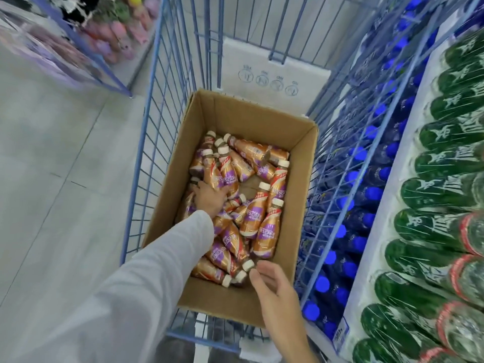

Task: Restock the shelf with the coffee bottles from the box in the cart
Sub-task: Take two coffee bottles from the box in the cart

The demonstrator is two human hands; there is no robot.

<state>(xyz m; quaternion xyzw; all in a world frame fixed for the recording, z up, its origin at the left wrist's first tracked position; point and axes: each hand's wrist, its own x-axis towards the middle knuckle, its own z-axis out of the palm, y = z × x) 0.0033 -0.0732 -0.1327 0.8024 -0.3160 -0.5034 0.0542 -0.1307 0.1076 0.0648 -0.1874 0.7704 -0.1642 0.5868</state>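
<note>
In the box (300,195), a coffee bottle (230,259) lies cap-first toward the empty, relaxed right hand (275,284); grip of the left hand (209,199) unclear

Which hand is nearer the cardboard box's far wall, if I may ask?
Left. The left hand is on bottles mid-box, partway to the far wall; the right hand hovers at the near end.

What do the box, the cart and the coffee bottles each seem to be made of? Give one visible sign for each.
Box: likely corrugated cardboard, matt brown, with creased corners.
Cart: probably metal wire painted blue, thin bars in a grid.
Coffee bottles: seemingly plastic under glossy orange-purple sleeves that catch light; cream caps.
</note>
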